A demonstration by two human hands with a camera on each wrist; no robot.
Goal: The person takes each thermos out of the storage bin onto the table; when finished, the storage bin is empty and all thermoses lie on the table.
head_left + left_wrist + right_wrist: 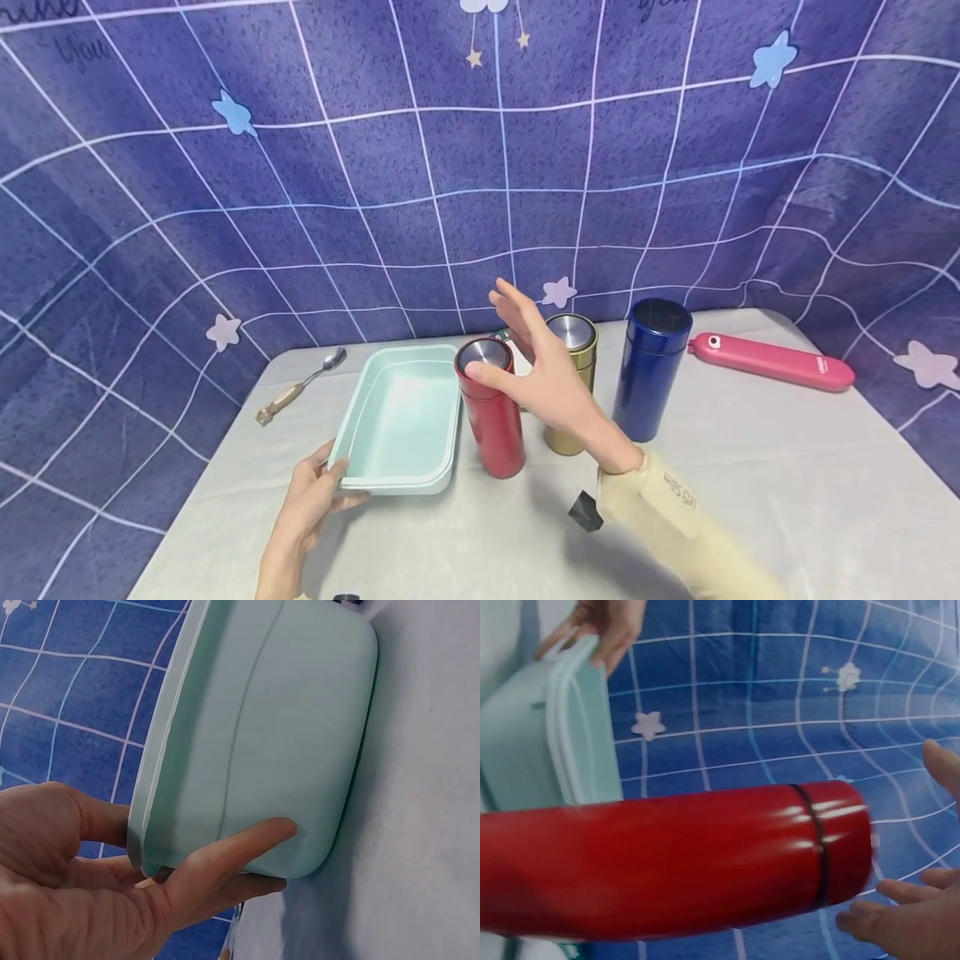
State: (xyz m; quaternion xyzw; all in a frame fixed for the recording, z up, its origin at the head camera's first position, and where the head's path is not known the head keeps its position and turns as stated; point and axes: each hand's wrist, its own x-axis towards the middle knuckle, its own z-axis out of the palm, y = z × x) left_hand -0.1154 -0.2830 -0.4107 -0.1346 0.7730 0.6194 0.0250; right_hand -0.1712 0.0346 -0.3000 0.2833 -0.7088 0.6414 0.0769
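Observation:
My left hand [307, 496] grips the near left corner of a pale green plastic tub [405, 417], thumb over the rim and fingers along the outer wall, as the left wrist view [97, 885] also has it. Right of the tub stands a red thermos [498, 433] with a steel-topped lid, upright on the table. Around the top of this thermos my right hand [547, 375] is spread, thumb and fingers wide apart. In the right wrist view, a gap separates the fingers [900, 911] from the thermos lid [847, 840].
A gold thermos [566, 437] stands behind the right forearm, and a blue thermos [645, 383] further right. A long red case with an eye [772, 360] lies at the back right. On the left lies a spoon [288, 400]. A patterned blue curtain [420, 183] hangs behind the table.

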